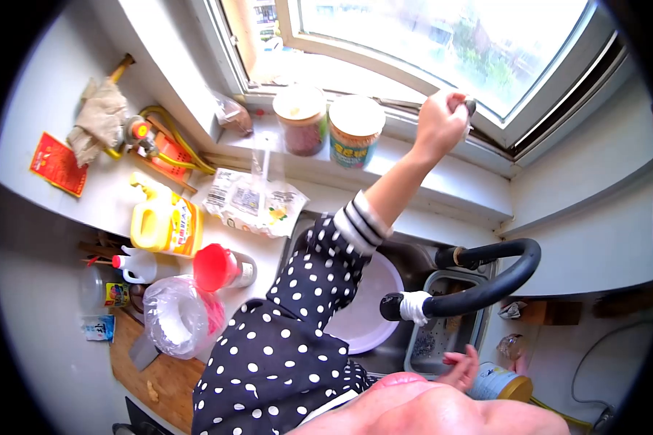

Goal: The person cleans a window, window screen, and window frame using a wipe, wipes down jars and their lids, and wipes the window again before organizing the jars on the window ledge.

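My left hand is raised at the window, its fingers closed. A small dark bit shows beyond the fingers; I cannot make out what it is. The hand is in front of the lower window frame. My left arm, in a black sleeve with white dots, reaches across the sink. Low on the right, my right hand is partly hidden, its visible fingers apart and nothing seen in them. It is near the metal strainer basket and a light blue can with a yellow lid.
A pale basin sits in the sink under a black bent faucet. Two lidded jars stand on the sill. Left are a wipes pack, a yellow bottle, a red-topped container and a wooden board.
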`<state>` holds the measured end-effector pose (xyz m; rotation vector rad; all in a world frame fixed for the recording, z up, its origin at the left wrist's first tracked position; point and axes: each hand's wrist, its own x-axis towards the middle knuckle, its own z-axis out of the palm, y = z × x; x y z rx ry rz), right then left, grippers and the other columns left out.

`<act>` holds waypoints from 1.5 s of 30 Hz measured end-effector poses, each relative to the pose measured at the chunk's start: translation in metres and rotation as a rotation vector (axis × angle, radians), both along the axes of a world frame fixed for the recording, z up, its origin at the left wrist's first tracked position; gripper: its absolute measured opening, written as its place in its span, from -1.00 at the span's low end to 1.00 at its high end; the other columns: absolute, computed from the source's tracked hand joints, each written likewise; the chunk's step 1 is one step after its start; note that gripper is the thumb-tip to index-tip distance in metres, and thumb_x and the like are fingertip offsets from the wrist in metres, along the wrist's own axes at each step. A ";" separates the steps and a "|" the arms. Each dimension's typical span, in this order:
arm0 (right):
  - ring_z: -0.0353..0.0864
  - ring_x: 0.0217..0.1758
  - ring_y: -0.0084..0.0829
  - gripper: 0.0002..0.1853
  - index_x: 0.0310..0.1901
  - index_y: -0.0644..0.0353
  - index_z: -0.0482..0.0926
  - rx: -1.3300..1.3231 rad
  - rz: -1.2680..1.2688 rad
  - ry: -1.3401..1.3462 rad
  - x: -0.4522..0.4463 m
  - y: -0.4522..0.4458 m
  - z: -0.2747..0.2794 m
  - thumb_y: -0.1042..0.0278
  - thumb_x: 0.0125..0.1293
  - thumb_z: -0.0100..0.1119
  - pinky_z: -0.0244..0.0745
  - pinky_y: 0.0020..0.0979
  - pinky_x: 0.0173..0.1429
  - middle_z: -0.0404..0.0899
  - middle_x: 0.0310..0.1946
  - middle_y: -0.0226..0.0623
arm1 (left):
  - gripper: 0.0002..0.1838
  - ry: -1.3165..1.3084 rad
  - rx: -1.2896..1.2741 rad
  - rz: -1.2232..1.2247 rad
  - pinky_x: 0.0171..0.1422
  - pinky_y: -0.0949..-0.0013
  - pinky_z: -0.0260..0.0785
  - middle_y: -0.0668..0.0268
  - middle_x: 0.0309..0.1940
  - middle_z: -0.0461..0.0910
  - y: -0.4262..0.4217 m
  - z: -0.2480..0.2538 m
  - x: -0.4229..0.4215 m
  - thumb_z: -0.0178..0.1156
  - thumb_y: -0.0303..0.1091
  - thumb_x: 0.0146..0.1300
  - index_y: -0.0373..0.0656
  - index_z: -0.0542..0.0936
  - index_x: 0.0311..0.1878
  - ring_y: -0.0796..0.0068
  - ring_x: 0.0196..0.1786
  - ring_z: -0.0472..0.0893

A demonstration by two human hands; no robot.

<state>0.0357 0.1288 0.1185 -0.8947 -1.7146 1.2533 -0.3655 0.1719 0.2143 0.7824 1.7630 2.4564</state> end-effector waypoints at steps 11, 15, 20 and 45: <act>0.47 -0.05 -0.46 -0.50 0.32 0.28 0.03 0.126 0.698 0.202 -0.090 -0.038 0.142 0.34 0.42 -0.16 0.42 -0.47 -0.01 0.37 0.05 -0.13 | -0.45 0.060 -0.127 -0.600 -0.05 0.51 0.46 0.31 -0.20 0.43 -0.172 0.052 0.186 0.24 -0.59 0.08 -0.20 0.34 0.17 0.61 -0.13 0.50; 0.46 -0.09 -0.58 -0.56 0.27 0.24 0.12 -0.132 0.889 0.195 -0.112 -0.037 0.159 0.50 0.39 -0.13 0.40 -0.54 0.00 0.42 -0.04 -0.24 | -0.42 0.223 -0.240 -0.497 0.01 0.49 0.44 0.29 -0.20 0.49 -0.194 0.063 0.179 0.21 -0.65 0.04 -0.18 0.35 0.19 0.59 -0.13 0.52; 0.51 -0.13 -0.48 -0.68 0.09 0.27 0.41 0.284 0.903 -0.046 -0.160 -0.012 0.189 0.55 0.30 -0.03 0.43 -0.49 -0.05 0.50 -0.16 -0.24 | -0.42 0.536 -0.382 -0.335 -0.02 0.34 0.43 0.14 -0.18 0.59 -0.215 0.087 0.114 0.27 -0.47 0.04 -0.19 0.38 0.19 0.33 -0.09 0.59; 0.61 -0.36 -0.24 -0.56 -0.01 0.21 0.50 0.972 0.771 -0.280 -0.179 0.046 0.183 0.64 -0.02 0.15 0.54 -0.37 -0.32 0.55 -0.23 -0.19 | -0.46 0.697 -1.301 0.245 0.17 0.34 0.36 0.13 0.05 0.51 -0.147 0.042 -0.298 0.19 -0.12 0.02 -0.06 0.49 0.12 0.29 0.06 0.53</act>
